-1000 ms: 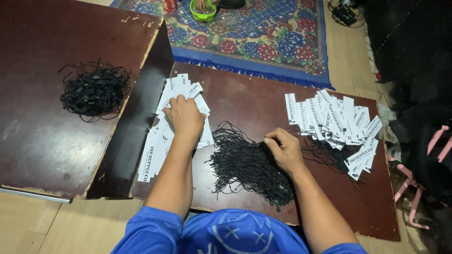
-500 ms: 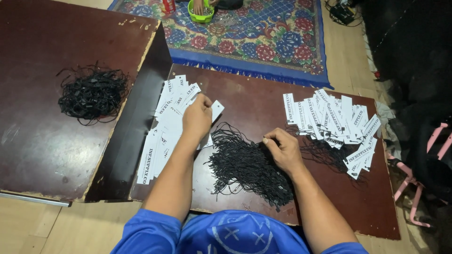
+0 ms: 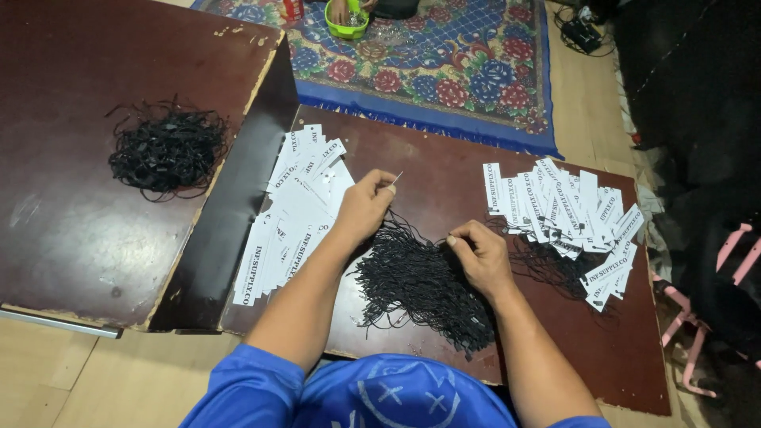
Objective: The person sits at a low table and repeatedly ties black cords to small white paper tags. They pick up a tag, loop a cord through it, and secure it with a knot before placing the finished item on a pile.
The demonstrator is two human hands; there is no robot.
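Two dark reddish-brown boards serve as the counter (image 3: 491, 182): a higher one at the left with chipped edges, and a lower one at the centre and right, where the work goes on. Beyond them a blue rug (image 3: 476, 71) with red flowers covers a pale wooden floor (image 3: 583, 103), and a green bowl (image 3: 349, 22) sits on the rug at the top edge. On the higher board lies a separate heap of black cords (image 3: 166, 149), well apart from the hands. On the lower board, a larger tangle of black strings (image 3: 420, 285) lies in the middle, between a spread of white paper tags (image 3: 289, 218) at the left and a second fan of white tags (image 3: 563, 210) at the right. The left hand (image 3: 365, 208) is closed, pinching a thin white tag above the tangle's upper left edge. The right hand (image 3: 479, 257) rests on the tangle, fingertips pressed together on a string.
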